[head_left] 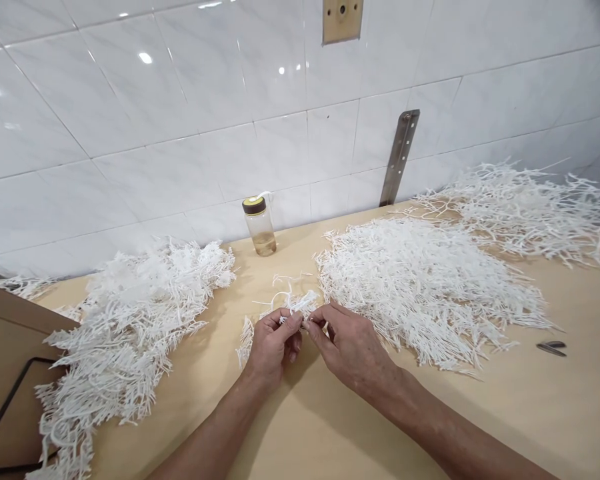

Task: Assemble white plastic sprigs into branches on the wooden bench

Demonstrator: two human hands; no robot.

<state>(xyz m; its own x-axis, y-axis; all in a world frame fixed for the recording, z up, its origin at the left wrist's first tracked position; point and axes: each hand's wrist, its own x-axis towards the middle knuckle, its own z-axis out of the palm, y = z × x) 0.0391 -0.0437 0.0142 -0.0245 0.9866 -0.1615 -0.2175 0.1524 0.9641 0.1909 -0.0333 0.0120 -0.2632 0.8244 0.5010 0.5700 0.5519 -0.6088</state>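
Note:
My left hand (274, 345) pinches a small white branched piece (300, 302) near the middle of the table. Close against it, my right hand (347, 341) has thumb and index finger pressed together at the lower end of the same piece. The exact spot between the fingertips is too small to make out. A few loose white strands (247, 340) lie beside and behind the hands. To the right is a broad heap of white branched pieces (425, 287); another heap (130, 327) spreads over the left side.
A lidded bottle (264, 233) with some liquid stands by the tiled wall. A metal strip (400, 159) leans there too. Longer white branches (535, 210) lie at the back right, small dark snips (551, 348) at the right. A brown box (15, 373) is at the left edge.

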